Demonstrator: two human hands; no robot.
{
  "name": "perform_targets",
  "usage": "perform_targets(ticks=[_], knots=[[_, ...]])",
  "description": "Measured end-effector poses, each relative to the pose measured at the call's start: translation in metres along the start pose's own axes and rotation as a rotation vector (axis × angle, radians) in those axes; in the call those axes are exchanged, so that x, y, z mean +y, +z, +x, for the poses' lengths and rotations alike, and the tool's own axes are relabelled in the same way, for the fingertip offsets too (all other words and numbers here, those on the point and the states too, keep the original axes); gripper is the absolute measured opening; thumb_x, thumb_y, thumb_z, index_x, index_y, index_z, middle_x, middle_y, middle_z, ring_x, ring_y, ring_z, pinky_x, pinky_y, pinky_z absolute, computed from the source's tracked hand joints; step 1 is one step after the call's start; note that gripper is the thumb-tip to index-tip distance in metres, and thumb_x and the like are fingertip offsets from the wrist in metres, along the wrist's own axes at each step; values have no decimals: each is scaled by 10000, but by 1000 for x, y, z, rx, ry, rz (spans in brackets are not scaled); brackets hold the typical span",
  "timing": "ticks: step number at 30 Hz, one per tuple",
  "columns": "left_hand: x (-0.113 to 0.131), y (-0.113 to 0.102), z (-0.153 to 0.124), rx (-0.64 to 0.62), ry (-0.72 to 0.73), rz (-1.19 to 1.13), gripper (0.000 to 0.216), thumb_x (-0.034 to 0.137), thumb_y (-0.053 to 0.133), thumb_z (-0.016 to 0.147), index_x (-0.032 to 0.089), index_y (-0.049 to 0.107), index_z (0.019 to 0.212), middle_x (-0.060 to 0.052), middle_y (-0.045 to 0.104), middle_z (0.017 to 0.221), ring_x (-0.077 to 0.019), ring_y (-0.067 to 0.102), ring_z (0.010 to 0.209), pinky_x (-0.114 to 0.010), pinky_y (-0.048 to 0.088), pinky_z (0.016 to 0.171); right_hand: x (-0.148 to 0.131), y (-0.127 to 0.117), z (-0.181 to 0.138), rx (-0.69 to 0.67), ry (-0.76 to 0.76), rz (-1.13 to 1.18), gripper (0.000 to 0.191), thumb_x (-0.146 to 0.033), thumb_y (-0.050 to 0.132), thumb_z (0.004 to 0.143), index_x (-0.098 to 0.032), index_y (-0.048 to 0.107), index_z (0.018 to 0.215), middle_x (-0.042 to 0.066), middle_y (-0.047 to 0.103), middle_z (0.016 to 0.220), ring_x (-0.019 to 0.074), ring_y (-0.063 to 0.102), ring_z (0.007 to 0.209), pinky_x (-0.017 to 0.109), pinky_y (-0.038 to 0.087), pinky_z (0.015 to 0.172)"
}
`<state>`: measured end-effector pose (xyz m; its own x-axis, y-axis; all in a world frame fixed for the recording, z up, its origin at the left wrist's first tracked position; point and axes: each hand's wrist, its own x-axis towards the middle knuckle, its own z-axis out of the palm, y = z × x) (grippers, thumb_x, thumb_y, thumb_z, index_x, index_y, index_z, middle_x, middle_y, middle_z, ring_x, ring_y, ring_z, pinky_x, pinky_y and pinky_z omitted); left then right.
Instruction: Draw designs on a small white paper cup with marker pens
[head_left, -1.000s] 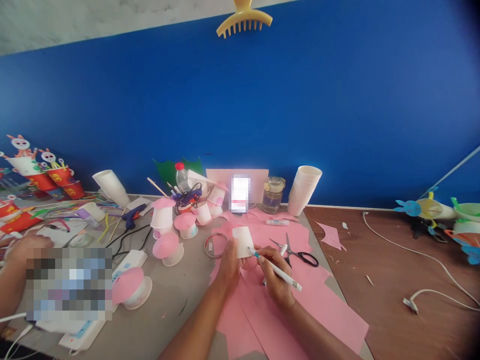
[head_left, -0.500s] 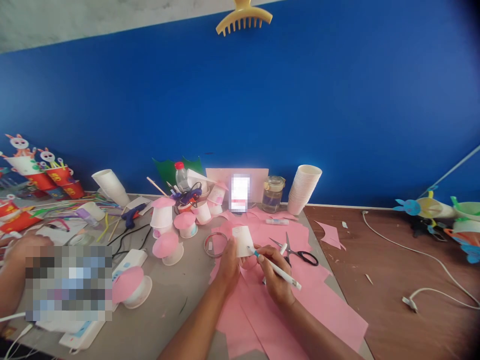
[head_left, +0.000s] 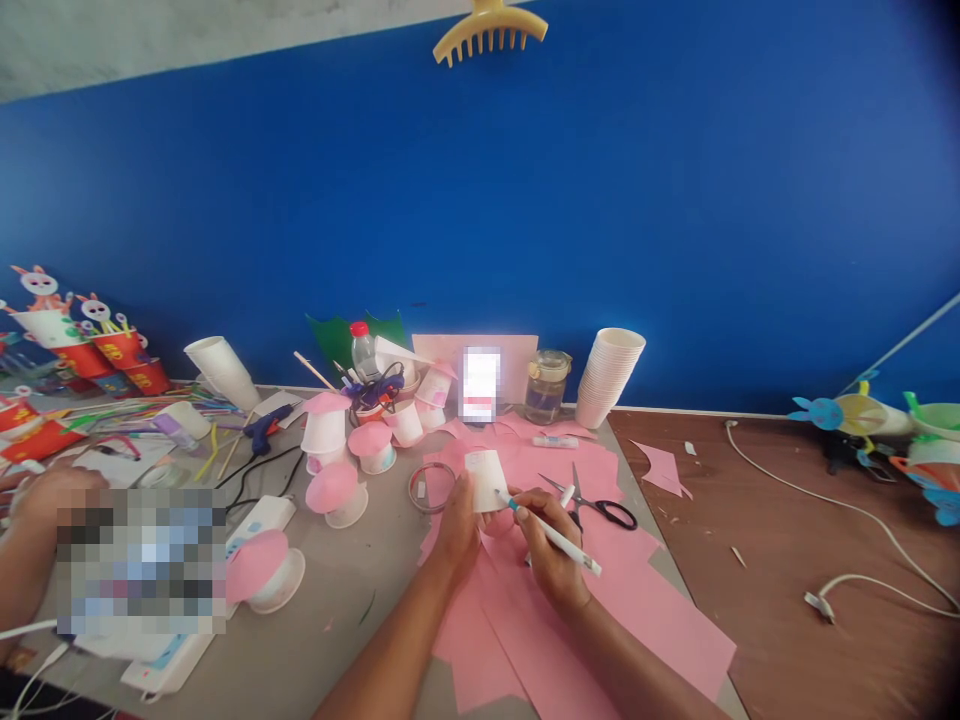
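A small white paper cup (head_left: 487, 478) is gripped in my left hand (head_left: 459, 525), its side turned toward me. My right hand (head_left: 553, 545) is closed around a white marker (head_left: 562, 543) with a blue tip end, and the tip meets or nearly meets the cup's lower right side. Under both hands lie sheets of pink paper (head_left: 495, 640). Black-handled scissors (head_left: 596, 505) rest open on the paper to the right of my right hand. A roll of tape (head_left: 433, 488) lies just left of the cup.
Several cups with pink paper discs (head_left: 330, 488) stand on the left, near a power strip (head_left: 180, 640). Behind are a glass jar (head_left: 547, 385), a lit phone (head_left: 480, 385) and a cup stack (head_left: 609, 380). Another person's hand (head_left: 56, 495) is at far left. A white cable (head_left: 825, 500) crosses the brown table.
My hands, the cup and the marker stay in almost the same place. The whole view has shifted very slightly.
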<state>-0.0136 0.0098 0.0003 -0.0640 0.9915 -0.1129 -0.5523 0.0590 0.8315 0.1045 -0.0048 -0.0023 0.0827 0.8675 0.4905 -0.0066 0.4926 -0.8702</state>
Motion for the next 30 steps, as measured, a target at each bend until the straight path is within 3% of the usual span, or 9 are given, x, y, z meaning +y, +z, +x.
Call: perform_targets(ticks=[8, 18, 25, 30], knots=[[4, 2, -3, -52, -56, -84, 494, 574, 541, 821, 124, 679, 971, -113, 735, 863, -275, 660, 952, -350, 482, 858, -2, 1, 0, 10, -15, 6, 108, -288, 560, 868, -218, 641, 860, 64, 701, 862, 218, 668, 815, 342, 541, 692], [4, 3, -3, -13, -48, -107, 504, 563, 619, 774, 109, 683, 986, -111, 737, 861, -268, 666, 921, -330, 485, 831, 0, 0, 1, 19, -20, 23, 89, -267, 575, 858, -224, 653, 861, 57, 706, 875, 218, 674, 816, 337, 534, 697], [3, 1, -1, -39, -44, -67, 512, 571, 544, 818, 105, 670, 988, -131, 732, 879, -273, 661, 944, -348, 484, 837, 3, 0, 0, 3, -16, 39, 78, -243, 580, 853, -222, 655, 848, 56, 701, 845, 244, 677, 915, 348, 533, 748], [-1, -2, 2, -38, -57, -37, 488, 572, 505, 832, 130, 693, 918, -134, 733, 849, -284, 658, 932, -352, 494, 822, 4, 0, 0, 7, 0, 58, 70, -234, 578, 852, -228, 648, 849, 53, 706, 872, 224, 683, 875, 326, 534, 724]])
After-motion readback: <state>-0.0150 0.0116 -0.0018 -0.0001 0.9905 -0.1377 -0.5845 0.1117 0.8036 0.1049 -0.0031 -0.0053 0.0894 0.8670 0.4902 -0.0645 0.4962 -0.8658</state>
